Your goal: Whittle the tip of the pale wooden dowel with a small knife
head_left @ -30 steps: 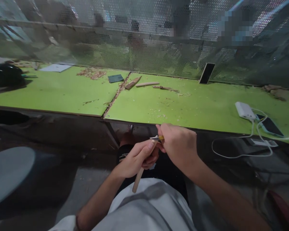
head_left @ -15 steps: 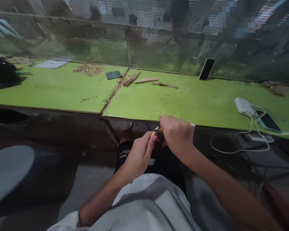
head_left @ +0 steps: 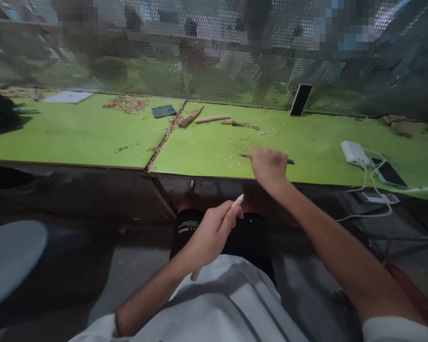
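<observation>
My left hand (head_left: 214, 230) is closed round a pale wooden stick (head_left: 238, 200) over my lap. The stick's whittled tip points up and away from me, and its other end shows below the hand. My right hand (head_left: 270, 167), blurred by motion, is a fist round a carving knife (head_left: 246, 156) above the table's front edge. The thin blade sticks out on the left of the fist and the dark handle end on the right. Knife and stick are apart.
On the green table (head_left: 199, 147) lie a brown wooden piece (head_left: 190, 117), a pale curved stick (head_left: 213, 118), compasses (head_left: 239, 125), sandpaper (head_left: 163, 111) and shavings (head_left: 125, 104). A phone (head_left: 301, 100) leans against the mesh screen (head_left: 214, 76). A white power bank (head_left: 355, 153) is cabled to another phone (head_left: 388, 172).
My right hand has moved the knife off the stick, forward and up over the table edge. My left hand still holds the stick, its tip now uncovered and slightly farther right.
</observation>
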Demonstrator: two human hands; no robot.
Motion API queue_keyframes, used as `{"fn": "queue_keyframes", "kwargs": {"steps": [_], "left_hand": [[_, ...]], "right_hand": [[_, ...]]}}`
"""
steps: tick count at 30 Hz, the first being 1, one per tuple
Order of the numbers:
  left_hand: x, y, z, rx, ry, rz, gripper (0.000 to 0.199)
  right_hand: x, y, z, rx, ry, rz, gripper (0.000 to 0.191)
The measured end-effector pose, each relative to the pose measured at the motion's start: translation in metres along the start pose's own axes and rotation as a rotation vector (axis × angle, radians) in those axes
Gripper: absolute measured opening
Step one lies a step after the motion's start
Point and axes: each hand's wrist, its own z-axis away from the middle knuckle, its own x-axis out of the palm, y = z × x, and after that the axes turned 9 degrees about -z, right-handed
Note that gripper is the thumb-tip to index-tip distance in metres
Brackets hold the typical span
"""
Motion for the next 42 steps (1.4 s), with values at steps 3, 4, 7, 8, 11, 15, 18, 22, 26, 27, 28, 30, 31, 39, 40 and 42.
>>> {"fn": "queue_keyframes", "kwargs": {"steps": [3, 4, 7, 8, 11, 15, 18, 22, 26, 27, 28, 30, 31, 39, 40, 42], "left_hand": [[-0.003, 0.006, -0.001, -0.066, 0.007, 0.211, 0.062], [-0.005, 0.007, -0.002, -0.096, -0.019, 0.287, 0.063], [-0.013, 0.010, -0.006, -0.135, -0.134, 0.447, 0.060], [-0.015, 0.011, -0.006, -0.130, -0.156, 0.481, 0.058], [-0.016, 0.011, -0.005, -0.106, -0.189, 0.533, 0.051], [-0.015, 0.008, -0.001, -0.081, -0.194, 0.540, 0.050], [-0.014, 0.008, 0.001, -0.073, -0.176, 0.503, 0.054], [-0.011, 0.013, 0.001, -0.093, -0.085, 0.397, 0.064], [-0.008, 0.019, -0.004, -0.128, -0.023, 0.343, 0.072], [-0.008, 0.020, -0.006, -0.139, -0.017, 0.336, 0.074], [-0.008, 0.019, -0.007, -0.149, -0.010, 0.330, 0.075], [-0.008, 0.018, -0.009, -0.166, 0.015, 0.315, 0.076], [-0.008, 0.016, -0.010, -0.173, 0.027, 0.306, 0.077], [-0.008, 0.011, -0.015, -0.230, 0.056, 0.270, 0.083], [-0.009, 0.011, -0.015, -0.235, 0.060, 0.268, 0.083], [-0.008, 0.010, -0.014, -0.241, 0.074, 0.265, 0.084]], "right_hand": [[-0.013, 0.007, -0.002, 0.073, -0.036, 0.087, 0.042], [-0.017, 0.005, 0.002, 0.073, -0.051, 0.096, 0.041], [-0.024, -0.010, 0.023, 0.020, -0.159, 0.084, 0.032], [-0.026, -0.017, 0.031, -0.013, -0.225, 0.061, 0.031], [-0.026, -0.034, 0.048, -0.069, -0.363, 0.024, 0.035], [-0.025, -0.043, 0.056, -0.079, -0.373, 0.077, 0.042], [-0.024, -0.043, 0.057, -0.081, -0.310, 0.115, 0.043], [-0.019, -0.042, 0.055, -0.086, -0.255, 0.141, 0.042], [-0.008, -0.040, 0.048, -0.120, -0.188, 0.145, 0.037], [-0.004, -0.039, 0.046, -0.127, -0.183, 0.144, 0.036], [0.000, -0.038, 0.044, -0.129, -0.180, 0.144, 0.035], [0.007, -0.036, 0.040, -0.129, -0.181, 0.148, 0.037], [0.010, -0.035, 0.038, -0.131, -0.186, 0.151, 0.038], [0.015, -0.033, 0.035, -0.142, -0.239, 0.158, 0.036], [0.016, -0.034, 0.036, -0.142, -0.244, 0.158, 0.035], [0.019, -0.035, 0.034, -0.140, -0.252, 0.158, 0.035]]}}
